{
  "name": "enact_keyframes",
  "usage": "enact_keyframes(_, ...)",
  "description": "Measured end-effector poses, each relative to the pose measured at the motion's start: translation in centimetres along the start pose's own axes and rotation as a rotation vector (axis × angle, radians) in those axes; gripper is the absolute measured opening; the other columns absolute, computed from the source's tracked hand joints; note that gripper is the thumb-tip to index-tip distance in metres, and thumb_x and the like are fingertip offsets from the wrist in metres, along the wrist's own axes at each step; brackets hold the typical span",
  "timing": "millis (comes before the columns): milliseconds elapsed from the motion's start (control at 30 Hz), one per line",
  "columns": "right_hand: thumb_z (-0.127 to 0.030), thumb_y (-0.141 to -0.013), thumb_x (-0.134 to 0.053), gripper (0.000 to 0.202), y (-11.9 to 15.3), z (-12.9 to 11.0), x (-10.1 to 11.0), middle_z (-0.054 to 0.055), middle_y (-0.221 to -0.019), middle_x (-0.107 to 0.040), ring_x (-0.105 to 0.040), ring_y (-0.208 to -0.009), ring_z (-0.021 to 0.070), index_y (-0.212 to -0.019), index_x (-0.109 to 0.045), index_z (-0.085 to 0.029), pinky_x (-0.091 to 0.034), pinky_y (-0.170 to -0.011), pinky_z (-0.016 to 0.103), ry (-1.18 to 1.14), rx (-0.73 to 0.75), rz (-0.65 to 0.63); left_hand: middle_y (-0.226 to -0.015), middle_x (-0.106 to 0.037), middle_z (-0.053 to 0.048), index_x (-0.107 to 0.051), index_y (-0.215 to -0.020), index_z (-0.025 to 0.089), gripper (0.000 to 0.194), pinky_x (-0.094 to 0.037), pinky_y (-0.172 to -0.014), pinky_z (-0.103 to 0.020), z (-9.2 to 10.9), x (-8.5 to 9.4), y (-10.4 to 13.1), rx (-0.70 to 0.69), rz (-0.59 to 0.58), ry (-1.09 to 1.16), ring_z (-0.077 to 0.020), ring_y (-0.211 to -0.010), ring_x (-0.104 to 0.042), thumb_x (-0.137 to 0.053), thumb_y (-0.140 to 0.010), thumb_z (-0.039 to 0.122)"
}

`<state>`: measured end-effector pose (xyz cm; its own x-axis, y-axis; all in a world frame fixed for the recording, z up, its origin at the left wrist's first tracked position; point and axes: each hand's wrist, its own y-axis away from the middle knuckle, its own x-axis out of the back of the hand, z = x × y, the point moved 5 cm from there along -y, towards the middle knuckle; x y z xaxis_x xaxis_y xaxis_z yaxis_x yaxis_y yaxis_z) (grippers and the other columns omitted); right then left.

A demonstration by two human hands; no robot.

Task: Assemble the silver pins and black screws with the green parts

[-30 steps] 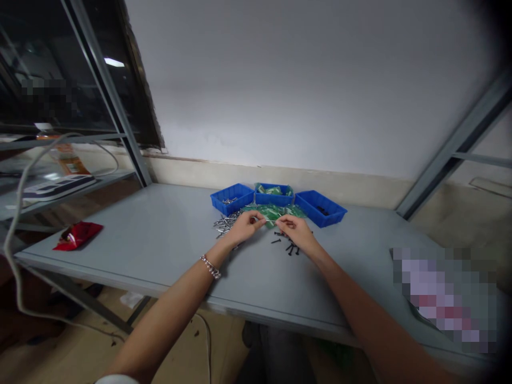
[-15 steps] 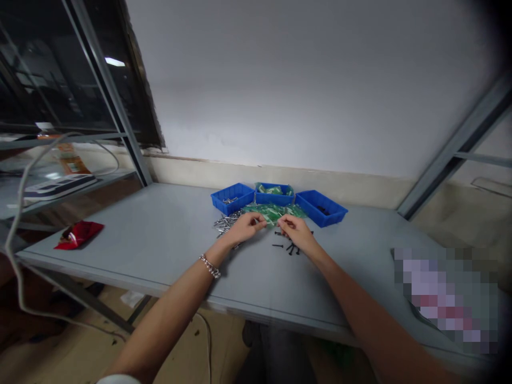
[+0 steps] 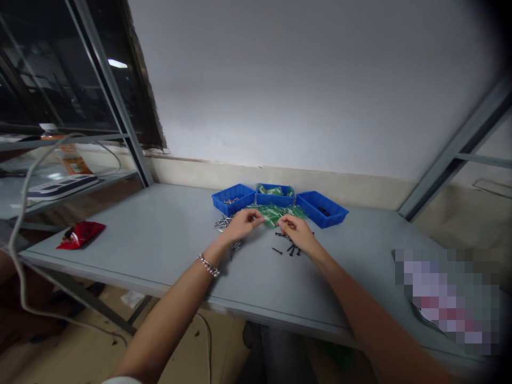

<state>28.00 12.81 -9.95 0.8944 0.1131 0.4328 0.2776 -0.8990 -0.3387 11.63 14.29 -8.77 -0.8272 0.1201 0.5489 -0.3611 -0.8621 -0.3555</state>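
My left hand (image 3: 244,225) has its thumb and fingers pinched at the left edge of a small clear green-printed plastic bag (image 3: 271,220). Opposite it, my right hand (image 3: 296,232) is closed too, fingertips at the bag's right edge. More green bags (image 3: 294,211) lie in a pile just behind. Shiny metal screws (image 3: 222,223) are heaped beside and partly beneath my left hand. Several black screws (image 3: 294,249) lie scattered below my right hand. Whether a screw is in either hand is too small to tell.
Behind the pile stand three blue bins: a left bin (image 3: 224,205) with metal pieces, a middle bin (image 3: 275,200) with green bags, a right bin (image 3: 320,212) with dark pieces. A red packet (image 3: 82,234) lies left; a blurred-out item (image 3: 444,298) lies right.
My left fingertips have shifted slightly up and left, away from the right hand, showing more of the green bag. One black screw near my right hand has turned a little.
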Motion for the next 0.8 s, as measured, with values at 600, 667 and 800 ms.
enact_keyframes(600,-0.034,-0.078,-0.045,0.018,0.0,0.9,-0.1,-0.001,-0.058,-0.050,-0.049,-0.056,0.0137,-0.071,-0.052,-0.019,-0.039,-0.055,0.026,0.127,0.003,0.014,-0.079,-0.067,-0.007,-0.065,-0.091,0.017,0.030,-0.041,-0.066,-0.026,-4.7,8.5,1.4,0.420,0.651,-0.565,-0.0198,-0.072,-0.060,-0.047,-0.080,0.039)
enact_keyframes(667,-0.034,-0.079,-0.045,0.018,0.0,0.8,0.0,-0.001,-0.059,-0.051,-0.050,-0.056,0.0137,-0.072,-0.052,-0.018,-0.039,-0.055,0.026,0.134,0.002,0.014,-0.081,-0.067,-0.008,-0.064,-0.095,0.016,0.033,-0.041,-0.066,-0.026,-4.9,8.4,1.2,0.418,0.598,-0.556,-0.0200,-0.073,-0.060,-0.049,-0.079,0.040)
enact_keyframes(800,-0.034,-0.079,-0.045,0.018,0.0,0.8,0.0,-0.001,-0.058,-0.050,-0.050,-0.056,0.0137,-0.072,-0.052,-0.018,-0.039,-0.055,0.026,0.138,0.012,0.015,-0.082,-0.065,-0.009,-0.060,-0.101,0.013,0.037,-0.040,-0.068,-0.026,-3.6,8.0,1.0,0.259,0.561,-0.540,-0.0186,-0.073,-0.058,-0.048,-0.079,0.041)
